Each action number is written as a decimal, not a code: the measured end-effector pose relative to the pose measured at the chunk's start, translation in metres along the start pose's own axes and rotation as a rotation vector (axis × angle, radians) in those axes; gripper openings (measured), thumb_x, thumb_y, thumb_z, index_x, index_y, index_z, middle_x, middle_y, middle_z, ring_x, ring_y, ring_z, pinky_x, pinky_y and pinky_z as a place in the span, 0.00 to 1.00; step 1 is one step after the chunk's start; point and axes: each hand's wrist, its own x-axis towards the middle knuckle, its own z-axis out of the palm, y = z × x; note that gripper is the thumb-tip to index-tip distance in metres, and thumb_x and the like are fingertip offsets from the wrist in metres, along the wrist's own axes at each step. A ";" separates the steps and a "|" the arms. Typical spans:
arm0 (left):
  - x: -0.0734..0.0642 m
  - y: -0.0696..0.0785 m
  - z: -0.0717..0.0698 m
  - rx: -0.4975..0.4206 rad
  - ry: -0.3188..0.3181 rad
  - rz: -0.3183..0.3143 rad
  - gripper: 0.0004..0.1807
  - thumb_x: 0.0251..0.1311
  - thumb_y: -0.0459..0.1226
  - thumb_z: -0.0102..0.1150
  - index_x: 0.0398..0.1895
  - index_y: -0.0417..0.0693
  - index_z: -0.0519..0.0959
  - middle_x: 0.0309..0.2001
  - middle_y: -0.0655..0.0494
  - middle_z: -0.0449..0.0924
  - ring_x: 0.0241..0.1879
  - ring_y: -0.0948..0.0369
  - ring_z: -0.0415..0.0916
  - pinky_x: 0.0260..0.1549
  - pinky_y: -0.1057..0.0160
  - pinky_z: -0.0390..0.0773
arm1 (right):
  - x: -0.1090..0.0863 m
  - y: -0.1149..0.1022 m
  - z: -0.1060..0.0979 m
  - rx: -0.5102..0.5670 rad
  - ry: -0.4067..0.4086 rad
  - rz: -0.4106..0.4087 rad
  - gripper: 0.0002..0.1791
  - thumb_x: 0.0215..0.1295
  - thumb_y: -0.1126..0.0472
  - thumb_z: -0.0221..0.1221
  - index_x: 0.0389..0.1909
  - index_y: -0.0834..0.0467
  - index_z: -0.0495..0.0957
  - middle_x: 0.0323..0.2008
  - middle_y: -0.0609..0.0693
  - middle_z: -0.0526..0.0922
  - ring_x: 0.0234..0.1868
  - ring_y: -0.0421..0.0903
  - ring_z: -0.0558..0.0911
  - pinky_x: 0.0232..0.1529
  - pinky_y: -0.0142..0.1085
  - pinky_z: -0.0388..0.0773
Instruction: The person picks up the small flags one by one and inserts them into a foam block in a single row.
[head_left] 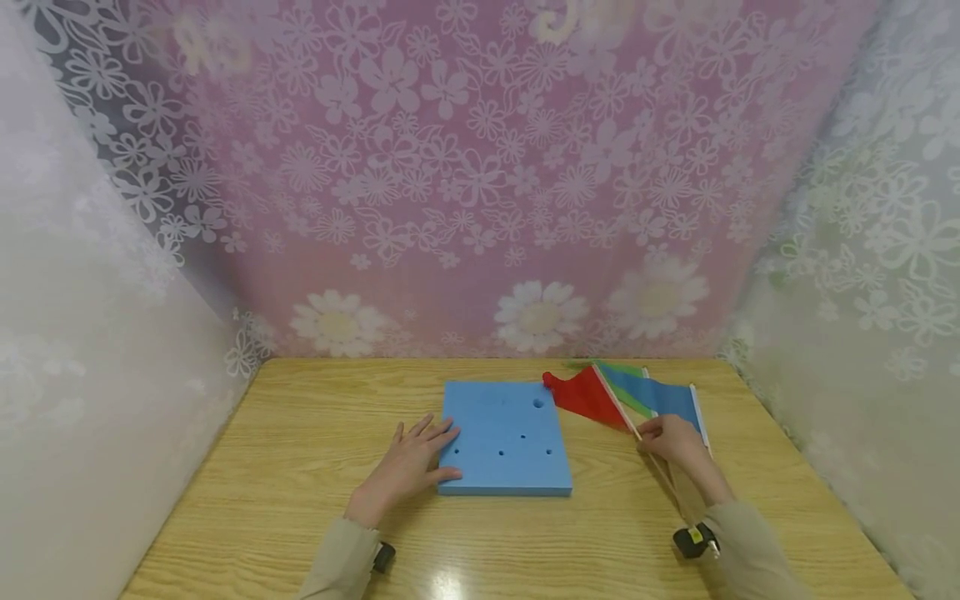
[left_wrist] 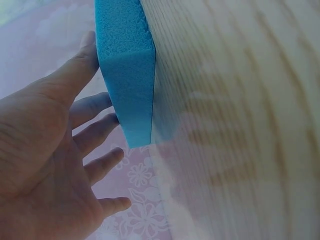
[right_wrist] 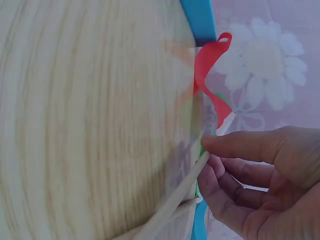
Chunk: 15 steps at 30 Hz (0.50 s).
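Observation:
A square blue foam board (head_left: 495,417) with several small holes lies flat on the table. My left hand (head_left: 408,462) rests on its left edge, fingers spread and straight; in the left wrist view the thumb and fingertips touch the board's side (left_wrist: 127,90). To the right of the board, my right hand (head_left: 675,442) pinches the wooden stick of a red flag (head_left: 592,396) between thumb and fingers. The right wrist view shows this stick (right_wrist: 175,197) running down from the fingertips. The red cloth's free end reaches the board's far right corner.
A blue flag (head_left: 663,396) and a green flag (head_left: 633,404) overlap behind the right hand. The wooden table (head_left: 330,400) ends at a flowered wall (head_left: 480,208). Black wrist cameras (head_left: 693,540) sit on both wrists.

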 end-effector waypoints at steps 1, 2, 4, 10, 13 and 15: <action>0.000 0.000 0.000 -0.002 0.001 0.001 0.40 0.63 0.55 0.64 0.75 0.48 0.68 0.77 0.48 0.61 0.77 0.40 0.50 0.67 0.24 0.46 | 0.000 0.000 0.000 0.020 0.003 -0.005 0.18 0.64 0.64 0.65 0.51 0.72 0.82 0.39 0.60 0.85 0.40 0.54 0.84 0.38 0.46 0.82; 0.000 0.000 0.001 -0.003 0.002 0.003 0.40 0.63 0.55 0.64 0.75 0.48 0.68 0.77 0.48 0.61 0.77 0.40 0.51 0.67 0.24 0.46 | -0.001 -0.001 0.000 0.041 0.010 -0.007 0.18 0.65 0.64 0.65 0.51 0.72 0.82 0.40 0.60 0.85 0.40 0.54 0.84 0.38 0.45 0.82; 0.000 -0.001 0.001 -0.008 0.001 0.003 0.40 0.63 0.54 0.64 0.75 0.48 0.68 0.77 0.48 0.61 0.77 0.40 0.50 0.67 0.24 0.45 | -0.002 -0.002 0.000 0.096 0.020 -0.021 0.19 0.66 0.64 0.64 0.53 0.72 0.81 0.41 0.62 0.86 0.40 0.53 0.84 0.37 0.44 0.82; 0.000 -0.001 0.002 -0.011 0.001 0.000 0.40 0.63 0.54 0.64 0.75 0.49 0.68 0.77 0.49 0.61 0.78 0.40 0.50 0.67 0.24 0.45 | -0.005 -0.006 0.002 0.330 -0.010 -0.075 0.25 0.71 0.63 0.61 0.60 0.78 0.72 0.47 0.70 0.83 0.39 0.53 0.87 0.41 0.46 0.86; 0.001 -0.001 0.002 -0.012 0.005 0.000 0.40 0.63 0.54 0.64 0.75 0.48 0.68 0.77 0.49 0.61 0.78 0.40 0.50 0.67 0.24 0.45 | -0.004 -0.009 0.003 0.464 -0.044 -0.072 0.27 0.74 0.63 0.59 0.64 0.78 0.67 0.50 0.71 0.81 0.42 0.55 0.87 0.44 0.46 0.86; 0.001 -0.001 0.002 -0.014 0.009 0.001 0.40 0.63 0.54 0.64 0.75 0.48 0.68 0.77 0.48 0.61 0.78 0.40 0.50 0.67 0.24 0.45 | -0.004 -0.012 0.004 0.525 -0.062 -0.083 0.29 0.75 0.63 0.58 0.66 0.78 0.64 0.50 0.70 0.80 0.44 0.55 0.87 0.45 0.47 0.86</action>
